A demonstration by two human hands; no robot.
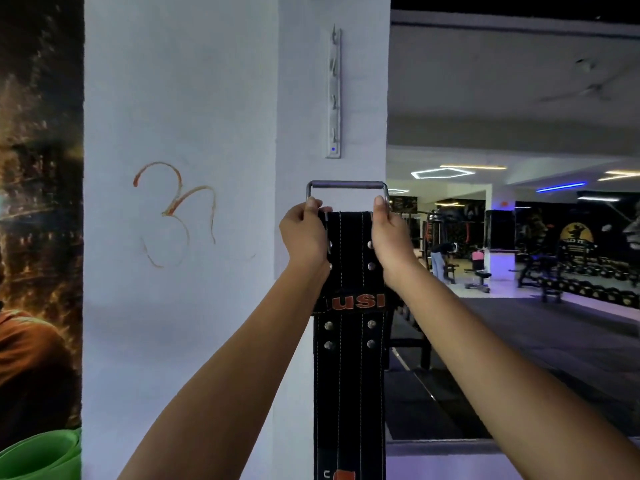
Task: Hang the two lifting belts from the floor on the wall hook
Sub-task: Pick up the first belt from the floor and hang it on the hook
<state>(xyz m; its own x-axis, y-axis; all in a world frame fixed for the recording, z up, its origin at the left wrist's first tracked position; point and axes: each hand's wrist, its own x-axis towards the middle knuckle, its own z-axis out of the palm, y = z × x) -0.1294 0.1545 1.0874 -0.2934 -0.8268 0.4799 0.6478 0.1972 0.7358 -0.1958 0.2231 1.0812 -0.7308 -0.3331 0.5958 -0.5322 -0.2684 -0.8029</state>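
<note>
A black lifting belt (349, 358) with white stitching, metal studs and an orange logo hangs straight down in front of a white pillar. Its grey metal buckle (346, 185) is at the top. My left hand (304, 237) grips the buckle's left side and my right hand (389, 233) grips its right side, holding the belt up. Above the buckle, a vertical white hook rail (334, 95) with several metal hooks is fixed to the pillar; the buckle sits a little below the rail's bottom end. No second belt is in view.
The white pillar (180, 306) carries an orange scribble (173, 213). A dark poster (38, 202) covers the wall at the left, with a green rolled item (45, 455) at its foot. To the right, the gym floor holds benches, machines and a person (440, 259) far back.
</note>
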